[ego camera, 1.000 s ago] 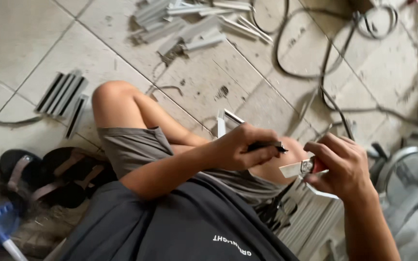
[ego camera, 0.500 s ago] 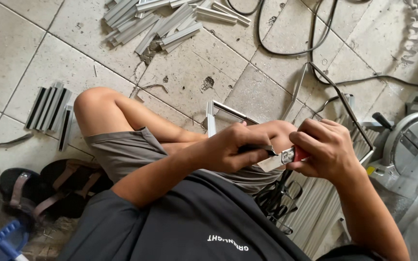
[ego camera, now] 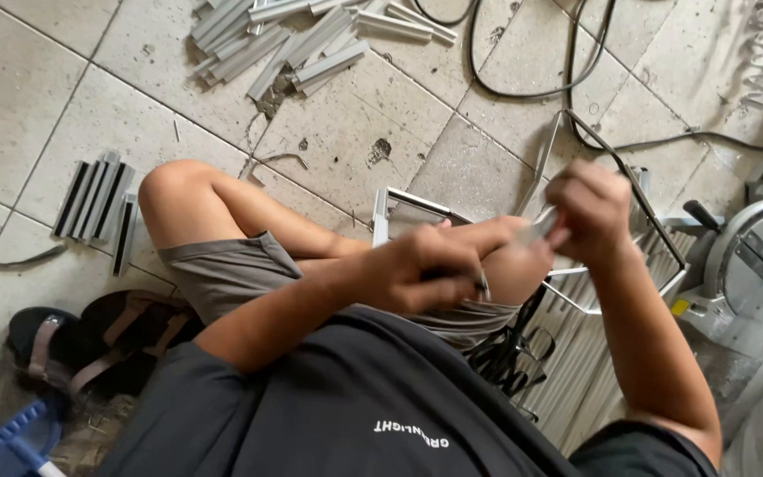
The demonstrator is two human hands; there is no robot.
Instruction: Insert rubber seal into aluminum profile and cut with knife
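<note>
Left hand (ego camera: pixel 426 274) grips a dark tool (ego camera: pixel 480 284); right hand (ego camera: pixel 586 208), just beside, pinches a small metal piece (ego camera: pixel 538 231) steady for it.

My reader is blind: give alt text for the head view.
A seated person's left hand grips a dark pen-like tool while the right hand pinches a small metal piece, above a tiled floor strewn with metal strips.
</note>
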